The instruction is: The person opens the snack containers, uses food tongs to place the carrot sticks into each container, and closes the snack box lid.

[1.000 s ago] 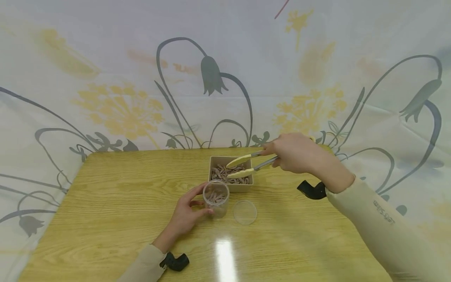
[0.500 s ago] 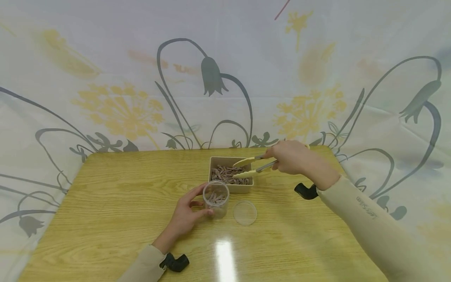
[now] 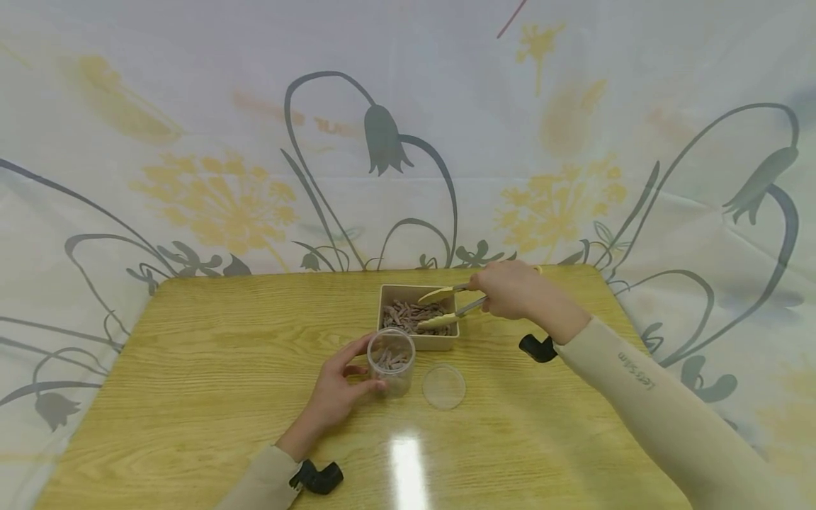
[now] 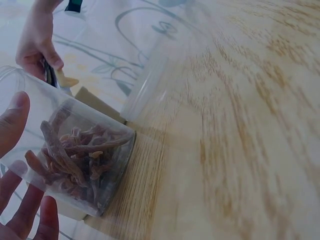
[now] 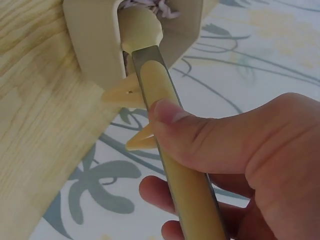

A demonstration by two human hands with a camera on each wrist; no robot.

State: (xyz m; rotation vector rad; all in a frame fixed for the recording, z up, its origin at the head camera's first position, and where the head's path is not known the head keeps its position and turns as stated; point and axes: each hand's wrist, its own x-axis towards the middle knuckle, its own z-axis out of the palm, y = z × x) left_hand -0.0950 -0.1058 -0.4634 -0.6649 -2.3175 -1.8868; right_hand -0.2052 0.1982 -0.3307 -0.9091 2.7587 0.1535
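Observation:
My left hand holds a clear jar upright on the table, thumb on the near side. Brownish dried strips, perhaps jerky, lie in its lower part in the left wrist view. With thumb and curled fingers, my right hand grips kitchen tongs with yellow tips and grey metal arms. The tips are spread apart inside the beige box, low over more of the strips. Whether the lower tip touches them I cannot tell. The jar's rim overlaps the box's front corner in the head view.
A round clear lid lies on the wooden table, right of the jar and in front of the box. Behind the table's far edge hangs a flower-printed cloth. Black mounts sit at both wrists.
My right hand has shifted left and slightly down toward the box. The tongs' tips, still spread, first moved right, then a little left and lower among the strips. My left hand and the jar hold still.

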